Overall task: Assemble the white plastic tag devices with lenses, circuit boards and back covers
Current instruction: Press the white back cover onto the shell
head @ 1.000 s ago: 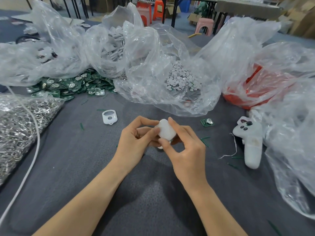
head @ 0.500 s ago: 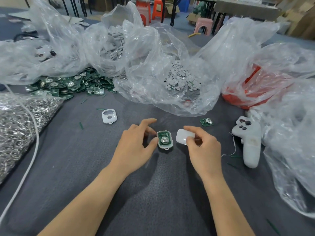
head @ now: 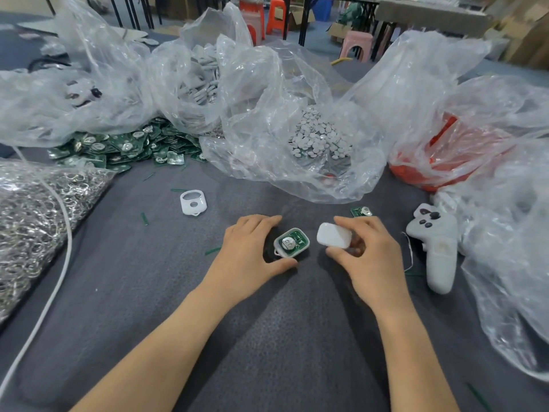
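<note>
Cover-fitting step, frame centre: right hand [head: 368,257] pinches white rounded plastic back cover [head: 334,239]; left hand [head: 246,251], relaxed, brackets white plastic tag shell [head: 307,242] holding green circuit board [head: 298,237]. Next, probably: align cover, press.

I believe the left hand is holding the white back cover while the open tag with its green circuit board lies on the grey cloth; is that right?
Not quite: in the head view the right hand, not the left, holds the white back cover. The open tag with its green circuit board does lie on the grey cloth, by the left hand.
</note>
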Demonstrator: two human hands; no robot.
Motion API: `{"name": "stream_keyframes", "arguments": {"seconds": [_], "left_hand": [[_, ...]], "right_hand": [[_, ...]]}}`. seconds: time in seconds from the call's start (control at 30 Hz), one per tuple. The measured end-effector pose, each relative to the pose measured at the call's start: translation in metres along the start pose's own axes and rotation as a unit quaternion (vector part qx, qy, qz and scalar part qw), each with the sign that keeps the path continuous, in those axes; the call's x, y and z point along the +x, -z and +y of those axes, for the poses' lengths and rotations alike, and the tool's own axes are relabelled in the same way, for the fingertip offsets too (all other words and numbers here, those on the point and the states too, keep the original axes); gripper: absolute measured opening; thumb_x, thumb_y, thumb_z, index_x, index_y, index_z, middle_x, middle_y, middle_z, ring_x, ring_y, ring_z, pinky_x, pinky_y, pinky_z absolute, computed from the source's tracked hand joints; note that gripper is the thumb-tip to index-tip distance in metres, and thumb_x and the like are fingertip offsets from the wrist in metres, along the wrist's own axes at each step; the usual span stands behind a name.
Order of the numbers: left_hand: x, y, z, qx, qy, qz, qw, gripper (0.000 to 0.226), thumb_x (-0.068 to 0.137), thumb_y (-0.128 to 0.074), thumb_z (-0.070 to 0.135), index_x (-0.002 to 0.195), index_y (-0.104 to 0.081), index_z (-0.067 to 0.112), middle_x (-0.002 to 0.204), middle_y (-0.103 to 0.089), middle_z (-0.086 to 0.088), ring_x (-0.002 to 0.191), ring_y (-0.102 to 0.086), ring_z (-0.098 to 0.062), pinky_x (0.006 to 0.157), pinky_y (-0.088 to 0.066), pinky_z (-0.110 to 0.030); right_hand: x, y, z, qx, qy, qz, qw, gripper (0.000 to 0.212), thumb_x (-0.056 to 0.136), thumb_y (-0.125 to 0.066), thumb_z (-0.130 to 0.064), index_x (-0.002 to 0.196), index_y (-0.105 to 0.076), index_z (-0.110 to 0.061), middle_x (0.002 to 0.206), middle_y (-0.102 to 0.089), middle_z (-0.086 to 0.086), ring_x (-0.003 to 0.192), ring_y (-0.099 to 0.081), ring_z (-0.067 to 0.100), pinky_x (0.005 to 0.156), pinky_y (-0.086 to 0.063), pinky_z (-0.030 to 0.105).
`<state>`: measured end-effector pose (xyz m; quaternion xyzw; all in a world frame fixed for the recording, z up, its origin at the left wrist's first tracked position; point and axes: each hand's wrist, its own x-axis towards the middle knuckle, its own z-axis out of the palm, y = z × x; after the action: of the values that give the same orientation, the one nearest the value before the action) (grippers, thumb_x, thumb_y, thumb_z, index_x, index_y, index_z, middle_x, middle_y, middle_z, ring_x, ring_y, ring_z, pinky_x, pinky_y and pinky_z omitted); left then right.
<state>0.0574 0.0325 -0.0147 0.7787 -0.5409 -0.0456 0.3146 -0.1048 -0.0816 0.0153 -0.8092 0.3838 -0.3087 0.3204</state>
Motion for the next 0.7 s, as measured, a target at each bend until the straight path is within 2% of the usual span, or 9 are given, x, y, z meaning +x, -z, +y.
{"name": "stream_keyframes", "arguments": {"seconds": [0.07, 0.13, 0.33, 0.53, 0.7], "left_hand": [[0.001, -0.001, -0.002, 0.004, -0.010, 0.009, 1.000, 0.063, 0.073, -0.073, 0.054, 0.124, -0.058, 0.020, 0.126, -0.055, 0.007, 0.125, -0.042, -0.013, 0.105, -0.029, -0.032], [0.001, -0.001, -0.002, 0.009, -0.021, 0.006, 1.000, 0.052, 0.074, -0.072, 0.054, 0.115, -0.062, 0.025, 0.125, -0.055, 0.011, 0.124, -0.041, -0.009, 0.102, -0.026, -0.028], [0.000, 0.005, -0.004, -0.003, -0.059, -0.053, 0.997, 0.047, 0.079, -0.072, 0.046, 0.123, -0.062, 0.036, 0.134, -0.050, 0.019, 0.128, -0.036, -0.003, 0.100, -0.018, -0.025], [0.002, 0.011, -0.003, -0.026, -0.041, -0.069, 0.996, 0.047, 0.078, -0.075, 0.042, 0.121, -0.064, 0.029, 0.133, -0.052, 0.016, 0.129, -0.039, -0.006, 0.108, -0.023, -0.031], [0.003, 0.012, -0.001, -0.023, -0.045, -0.085, 0.995, 0.045, 0.080, -0.072, 0.043, 0.123, -0.064, 0.033, 0.139, -0.045, 0.020, 0.133, -0.033, -0.005, 0.107, -0.018, -0.027]], "right_hand": [[-0.001, 0.003, 0.000, 0.054, 0.024, -0.011, 0.998, 0.049, 0.066, -0.082, 0.000, 0.107, -0.071, -0.025, 0.101, -0.056, -0.014, 0.087, -0.056, -0.005, 0.075, -0.041, 0.004], [-0.002, 0.001, -0.003, 0.084, 0.031, -0.046, 0.995, 0.051, 0.066, -0.083, -0.003, 0.104, -0.069, -0.034, 0.103, -0.056, -0.018, 0.091, -0.056, -0.002, 0.078, -0.042, 0.007], [-0.004, -0.010, -0.005, 0.077, 0.042, -0.177, 0.980, 0.044, 0.067, -0.084, -0.006, 0.104, -0.071, -0.028, 0.100, -0.056, -0.013, 0.091, -0.058, 0.000, 0.077, -0.042, 0.009], [-0.002, -0.013, -0.002, 0.061, 0.019, -0.166, 0.984, 0.045, 0.063, -0.087, -0.010, 0.097, -0.069, -0.033, 0.096, -0.055, -0.008, 0.072, -0.051, -0.001, 0.069, -0.040, 0.010], [-0.001, -0.014, -0.003, 0.046, 0.024, -0.169, 0.984, 0.045, 0.062, -0.088, -0.013, 0.097, -0.069, -0.035, 0.094, -0.053, -0.007, 0.068, -0.048, -0.003, 0.067, -0.038, 0.007]]}}
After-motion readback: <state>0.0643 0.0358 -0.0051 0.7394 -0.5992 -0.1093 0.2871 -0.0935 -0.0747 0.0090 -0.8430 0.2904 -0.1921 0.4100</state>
